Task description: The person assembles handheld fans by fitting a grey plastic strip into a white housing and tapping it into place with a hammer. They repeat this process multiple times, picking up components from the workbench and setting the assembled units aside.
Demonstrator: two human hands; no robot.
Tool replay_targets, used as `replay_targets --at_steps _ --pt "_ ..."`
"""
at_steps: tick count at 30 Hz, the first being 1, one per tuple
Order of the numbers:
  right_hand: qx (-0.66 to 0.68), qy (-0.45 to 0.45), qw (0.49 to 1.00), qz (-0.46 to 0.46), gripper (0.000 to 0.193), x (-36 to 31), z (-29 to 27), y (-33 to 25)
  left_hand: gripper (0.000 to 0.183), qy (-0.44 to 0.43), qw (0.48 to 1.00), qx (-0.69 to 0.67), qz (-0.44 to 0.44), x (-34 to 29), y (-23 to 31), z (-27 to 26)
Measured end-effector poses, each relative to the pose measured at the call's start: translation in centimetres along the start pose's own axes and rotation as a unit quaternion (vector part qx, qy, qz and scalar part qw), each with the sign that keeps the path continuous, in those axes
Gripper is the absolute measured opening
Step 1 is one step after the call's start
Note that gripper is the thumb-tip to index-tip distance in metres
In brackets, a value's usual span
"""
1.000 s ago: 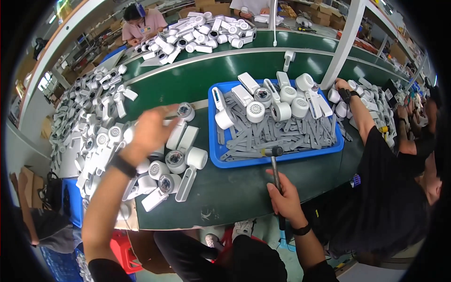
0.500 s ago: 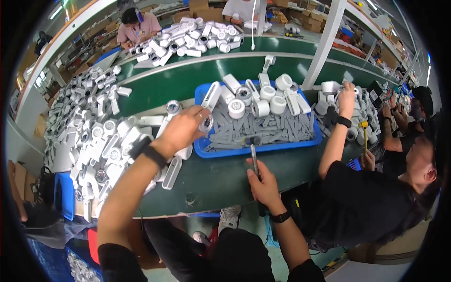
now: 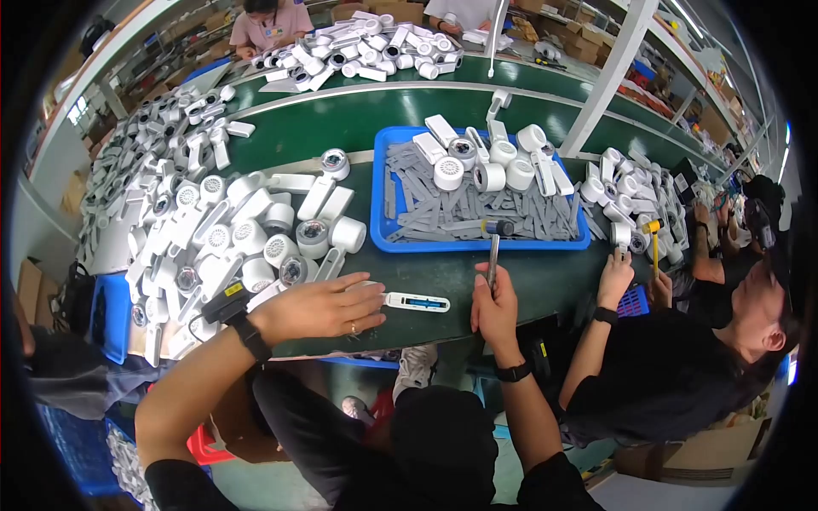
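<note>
My left hand (image 3: pixel 328 308) is closed over the head end of a white handheld fan (image 3: pixel 417 302), which lies low over the green bench. The fan's handle points right, its slot facing up with something blue and dark inside; its head is hidden under my fingers. Upright in my right hand (image 3: pixel 496 317) is a small hammer (image 3: pixel 492 251), gripped by its metal handle. Its dark head is over the near rim of the blue tray (image 3: pixel 477 247). Grey plastic strips (image 3: pixel 434 209) fill that tray, with several white fans (image 3: pixel 490 176) on top.
A large heap of white fans (image 3: pixel 247 234) covers the bench at left. At right, a co-worker (image 3: pixel 656 366) holds a yellow hammer (image 3: pixel 654 243) beside another fan pile (image 3: pixel 626 192). An upright post (image 3: pixel 609 77) stands behind the tray. More fans (image 3: pixel 366 47) lie across the far bench.
My left hand has come from the tray's left edge down toward me, bringing a fan with its handle now pointing right. The hammer stays in my right hand. The co-worker's hand has lowered.
</note>
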State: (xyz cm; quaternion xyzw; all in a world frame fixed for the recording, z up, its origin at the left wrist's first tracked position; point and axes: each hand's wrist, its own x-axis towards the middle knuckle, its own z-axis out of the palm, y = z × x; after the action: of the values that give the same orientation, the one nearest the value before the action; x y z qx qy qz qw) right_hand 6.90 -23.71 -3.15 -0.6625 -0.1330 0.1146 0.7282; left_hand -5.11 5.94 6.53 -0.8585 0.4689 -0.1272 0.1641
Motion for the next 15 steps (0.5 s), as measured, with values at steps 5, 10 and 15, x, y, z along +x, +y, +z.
replay_targets --at_steps 5,10,15 --pt "0.023 0.014 1.000 0.005 0.017 0.2 0.0 -0.5 0.038 0.089 0.976 -0.078 -0.184 2.1 -1.2 -1.1" --pt "0.027 0.017 0.999 0.016 0.017 0.5 -0.3 -0.2 0.020 0.101 0.900 -0.144 -0.399 8.7 -7.3 5.8" --pt "0.023 0.023 0.999 0.021 0.017 0.4 -0.1 0.2 0.018 0.015 0.882 -0.170 -0.440 9.7 -9.4 11.2"
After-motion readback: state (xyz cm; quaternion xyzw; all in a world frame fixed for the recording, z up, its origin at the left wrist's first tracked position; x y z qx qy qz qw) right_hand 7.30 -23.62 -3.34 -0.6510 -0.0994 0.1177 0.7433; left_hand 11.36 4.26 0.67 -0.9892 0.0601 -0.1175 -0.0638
